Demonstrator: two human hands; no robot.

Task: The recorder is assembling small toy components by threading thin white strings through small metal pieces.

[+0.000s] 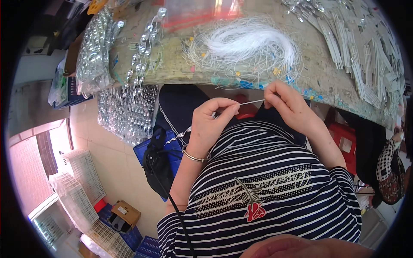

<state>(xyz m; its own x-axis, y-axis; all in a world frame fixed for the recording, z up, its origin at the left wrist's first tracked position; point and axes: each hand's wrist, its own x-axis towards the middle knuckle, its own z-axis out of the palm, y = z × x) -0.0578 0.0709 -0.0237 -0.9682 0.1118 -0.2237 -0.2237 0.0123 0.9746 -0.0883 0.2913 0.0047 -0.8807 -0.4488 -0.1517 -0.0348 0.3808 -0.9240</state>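
Observation:
Just in front of the table edge, a short stretch of thin white string runs taut between my two hands. My left hand pinches one end between thumb and forefinger, with a metal bangle at the wrist. My right hand is closed on the other end, its fingers curled in. What lies inside the curled fingers is hidden. Beyond my hands, a loose bundle of white strings is spread on the worn table.
Shiny silver twisted strips and bagged ones lie at the table's left, some hanging over the edge. Flat clear-white strips pile up at the right. A red-edged plastic bag lies far back. White crates stand on the floor.

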